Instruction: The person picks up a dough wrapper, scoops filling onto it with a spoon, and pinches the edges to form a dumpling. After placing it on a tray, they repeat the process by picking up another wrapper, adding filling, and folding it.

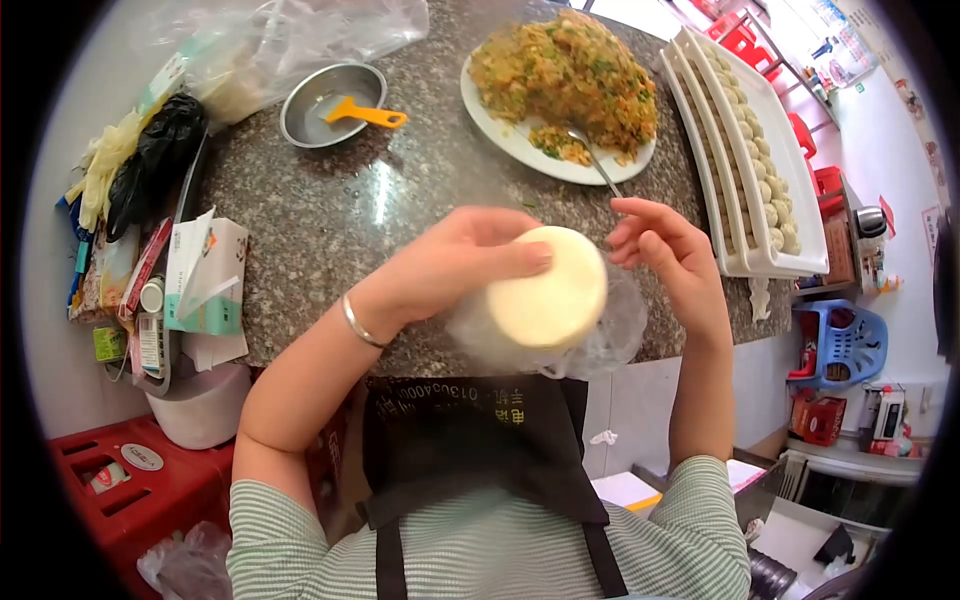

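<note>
My left hand (470, 258) grips a stack of round, pale yellow dough wrappers (552, 288), its thumb on the top face and its other fingers mostly hidden behind. To the right, my right hand (665, 245) is raised with its fingers curled and apart, holding nothing. Just beyond it, a spoon (600, 165) rests in a heap of chopped filling (570, 75) on a white oval plate (490, 115). A crumpled clear plastic bag (615, 325) lies on the counter beneath and right of the wrappers.
The speckled stone counter (300, 240) holds a metal bowl (290, 115) with an orange-handled tool (365, 114) at the upper left. Stacked white trays (815, 235) of round dumplings stand at the right. A tissue box (215, 270) and bags line the left edge.
</note>
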### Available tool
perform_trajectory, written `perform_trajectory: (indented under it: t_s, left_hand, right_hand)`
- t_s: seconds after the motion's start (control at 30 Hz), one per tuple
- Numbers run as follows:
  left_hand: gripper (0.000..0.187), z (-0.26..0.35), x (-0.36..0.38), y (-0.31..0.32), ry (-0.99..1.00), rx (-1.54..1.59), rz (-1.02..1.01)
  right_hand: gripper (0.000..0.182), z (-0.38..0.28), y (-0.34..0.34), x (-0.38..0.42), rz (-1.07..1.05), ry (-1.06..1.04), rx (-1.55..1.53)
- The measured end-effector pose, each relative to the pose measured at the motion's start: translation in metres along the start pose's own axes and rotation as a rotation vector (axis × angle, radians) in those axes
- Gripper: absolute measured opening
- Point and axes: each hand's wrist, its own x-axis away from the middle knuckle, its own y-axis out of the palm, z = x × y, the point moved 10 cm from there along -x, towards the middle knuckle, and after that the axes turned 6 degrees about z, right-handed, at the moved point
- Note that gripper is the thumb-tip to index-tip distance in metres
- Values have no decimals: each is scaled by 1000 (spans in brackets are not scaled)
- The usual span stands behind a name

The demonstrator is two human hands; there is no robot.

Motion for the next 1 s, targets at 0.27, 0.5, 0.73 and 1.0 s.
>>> perform_trajectory:
  t_s: [0.27, 0.5, 0.73, 1.0]
  left_hand:
    - [29, 4, -16, 17, 335, -929, 167]
    - [30, 4, -4, 18, 386, -930, 223]
    - [28, 11, 2, 39, 658, -1037, 155]
    - [29, 22, 10, 50, 680, -1083, 208]
  right_hand:
    - [18, 23, -17, 23, 187, -184, 297]
    - [15, 0, 6, 31, 257, -361, 625]
    - [11, -11, 4, 41, 309, -399, 771]
    - [11, -32, 12, 60, 355, -603, 780]
